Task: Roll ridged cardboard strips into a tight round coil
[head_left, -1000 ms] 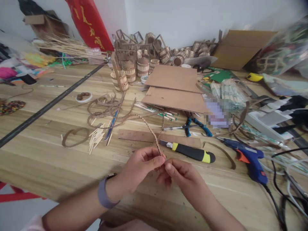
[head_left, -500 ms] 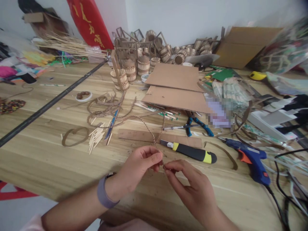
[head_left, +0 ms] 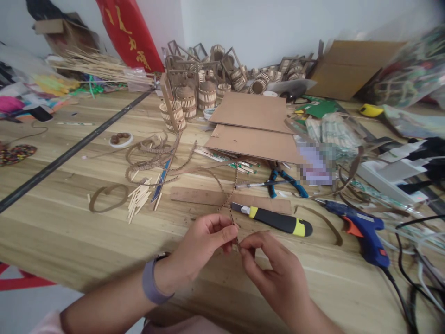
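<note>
Between thumb and fingers, my left hand point(head_left: 212, 236) pinches a thin brown cord point(head_left: 233, 214) that looks braided. My right hand point(head_left: 274, 264) closes on the cord's near end, just right of the left fingertips; the very tip is hidden. From my hands the cord runs away over the table and crosses itself above a flat cardboard strip point(head_left: 198, 195). Just beyond the fingers lies a black and yellow utility knife point(head_left: 278, 220), its blade pointing left. A blue glue gun point(head_left: 365, 232) rests to the right.
Pliers point(head_left: 288, 181) lie behind the knife. Short wooden sticks point(head_left: 139, 199), a looped brown strip point(head_left: 108, 198) and coiled strips point(head_left: 149, 155) are at left. Cardboard sheets point(head_left: 250, 111) sit mid-table before small slatted buckets point(head_left: 207, 95). Cables point(head_left: 406, 287) trail at right.
Both hands have shifted very slightly to the right, still pinching the cord. The cord's crossing point beyond them has moved a little to the right.
</note>
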Demonstrator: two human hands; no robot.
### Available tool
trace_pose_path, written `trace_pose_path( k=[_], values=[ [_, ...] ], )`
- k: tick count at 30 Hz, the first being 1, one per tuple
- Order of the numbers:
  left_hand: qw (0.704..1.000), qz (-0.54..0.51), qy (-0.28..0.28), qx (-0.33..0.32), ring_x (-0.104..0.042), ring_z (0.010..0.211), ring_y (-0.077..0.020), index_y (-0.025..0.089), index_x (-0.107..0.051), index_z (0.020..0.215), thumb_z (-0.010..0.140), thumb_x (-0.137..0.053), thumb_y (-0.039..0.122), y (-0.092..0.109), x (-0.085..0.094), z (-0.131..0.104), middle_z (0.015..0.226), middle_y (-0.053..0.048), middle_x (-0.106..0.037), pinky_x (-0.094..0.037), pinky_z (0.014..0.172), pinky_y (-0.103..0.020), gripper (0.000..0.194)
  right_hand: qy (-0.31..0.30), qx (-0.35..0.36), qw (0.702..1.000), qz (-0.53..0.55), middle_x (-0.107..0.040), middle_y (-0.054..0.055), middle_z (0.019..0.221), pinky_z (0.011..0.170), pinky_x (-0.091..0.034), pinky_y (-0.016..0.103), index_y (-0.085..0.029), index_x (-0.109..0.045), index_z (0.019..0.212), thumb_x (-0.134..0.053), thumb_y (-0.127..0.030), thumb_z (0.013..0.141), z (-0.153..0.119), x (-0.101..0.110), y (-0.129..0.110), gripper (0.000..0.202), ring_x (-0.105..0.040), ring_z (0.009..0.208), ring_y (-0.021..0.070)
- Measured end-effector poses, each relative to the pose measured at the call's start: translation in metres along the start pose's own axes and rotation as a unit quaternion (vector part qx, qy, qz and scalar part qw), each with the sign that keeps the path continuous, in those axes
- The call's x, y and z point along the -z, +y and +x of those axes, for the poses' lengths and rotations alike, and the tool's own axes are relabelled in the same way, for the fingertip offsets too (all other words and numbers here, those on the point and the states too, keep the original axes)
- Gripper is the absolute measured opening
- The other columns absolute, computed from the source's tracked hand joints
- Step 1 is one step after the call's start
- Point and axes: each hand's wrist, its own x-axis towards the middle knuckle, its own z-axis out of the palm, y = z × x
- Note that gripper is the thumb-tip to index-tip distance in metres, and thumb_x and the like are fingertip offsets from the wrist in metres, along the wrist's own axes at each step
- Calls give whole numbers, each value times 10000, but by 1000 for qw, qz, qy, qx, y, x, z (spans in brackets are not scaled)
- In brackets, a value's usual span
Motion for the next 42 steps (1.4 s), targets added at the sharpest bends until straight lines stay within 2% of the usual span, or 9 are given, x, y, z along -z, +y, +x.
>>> trace_pose_path(
  k=[3, 8, 11, 16, 24, 31, 37, 42],
  values=[
    [994, 102, -18, -30, -510, 597, -116, 148, -631, 780, 861, -608, 452, 2, 0, -4, 634, 21, -562, -395, 580, -231, 314, 15, -6, 1000, -24, -621, -44, 596, 541, -477, 244, -244, -548, 743, -528, -110, 817, -2, 1, 2, 154, -604, 537, 132],
    [950, 279, 31, -136, -584, 719, -134, 172, -664, 787, 887, -609, 269, 7, 0, -14, 746, 3, -652, -432, 665, -224, 150, 46, -22, 996, -70, -608, -45, 609, 534, -459, 248, -251, -535, 758, -547, -130, 818, -5, 5, 4, 135, -598, 551, 138],
    [927, 320, 17, -194, -623, 769, -141, 181, -692, 843, 877, -609, 187, 8, -3, -18, 807, -8, -691, -455, 713, -221, 90, 53, 7, 995, -80, -598, -51, 596, 554, -452, 257, -249, -519, 760, -546, -114, 823, -4, 5, 3, 152, -592, 542, 132],
    [904, 352, 6, -244, -644, 772, -146, 180, -713, 864, 872, -595, 128, 6, -3, -20, 817, -23, -717, -471, 722, -219, 129, 67, 58, 992, -94, -599, -61, 573, 577, -421, 270, -238, -528, 763, -565, -82, 822, 0, 2, 0, 171, -572, 500, 115],
    [888, 391, 19, -241, -604, 707, -135, 164, -658, 772, 818, -569, 81, 1, -4, -20, 731, -10, -652, -439, 668, -216, 129, 49, 82, 987, -132, -641, -55, 600, 660, -378, 296, -225, -531, 780, -565, -64, 851, -6, -4, 4, 179, -610, 537, 115],
    [878, 429, 38, -211, -509, 638, -119, 178, -494, 659, 715, -534, 21, 2, -5, -18, 658, 26, -528, -354, 590, -221, 172, 15, 82, 988, -130, -608, -53, 594, 679, -368, 296, -212, -521, 754, -555, -59, 852, -9, -8, 5, 185, -577, 534, 112],
    [892, 398, 25, -213, -545, 720, -136, 176, -518, 671, 707, -530, 14, 2, -4, -16, 727, 5, -566, -387, 652, -227, 166, 3, 51, 996, -70, -572, -62, 578, 630, -370, 269, -218, -521, 711, -562, -51, 817, -4, -7, 5, 202, -542, 533, 106],
    [912, 333, 2, -240, -599, 763, -141, 170, -575, 690, 703, -533, 23, 5, -4, -16, 777, -15, -631, -437, 703, -220, 153, -35, -23, 999, 26, -579, -46, 627, 593, -409, 239, -226, -535, 725, -546, -66, 789, -1, -2, 5, 173, -550, 595, 122]
  ],
)
